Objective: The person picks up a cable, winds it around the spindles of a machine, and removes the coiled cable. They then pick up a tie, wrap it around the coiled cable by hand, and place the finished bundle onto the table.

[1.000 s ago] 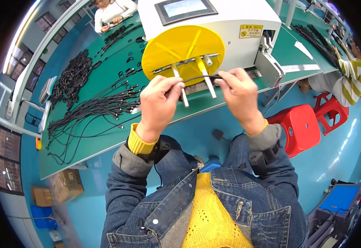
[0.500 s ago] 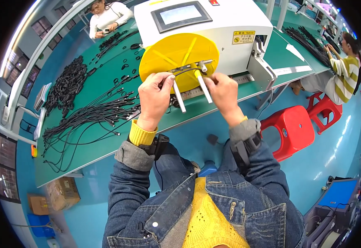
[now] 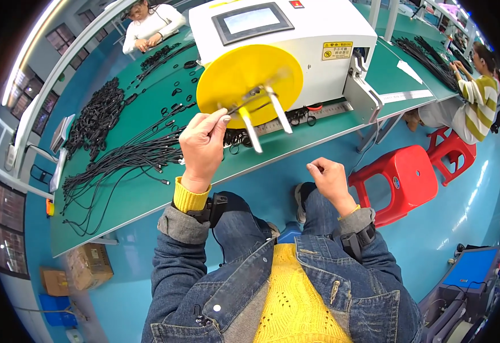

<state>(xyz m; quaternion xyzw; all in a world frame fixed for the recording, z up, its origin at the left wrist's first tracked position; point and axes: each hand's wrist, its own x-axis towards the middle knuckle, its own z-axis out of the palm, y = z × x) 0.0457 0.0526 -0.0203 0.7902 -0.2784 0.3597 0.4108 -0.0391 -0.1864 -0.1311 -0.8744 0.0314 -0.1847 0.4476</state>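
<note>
The right hand [image 3: 330,183] hangs short of the green table [image 3: 138,204], fingers curled, thumb against forefinger. Beyond, the left hand [image 3: 203,147] pinches a black cable [image 3: 234,108] (partly blurred) beside two pale rods [image 3: 279,110] on the yellow disc [image 3: 221,80], which fronts a white machine [image 3: 324,28].

Glossy light-blue floor [image 3: 433,240] lay across centre and right; two red plastic stools [image 3: 416,176] stood right of centre; dark-framed windows [image 3: 7,243] lined left edge; long white tube light [image 3: 26,50] glowed upper left.
</note>
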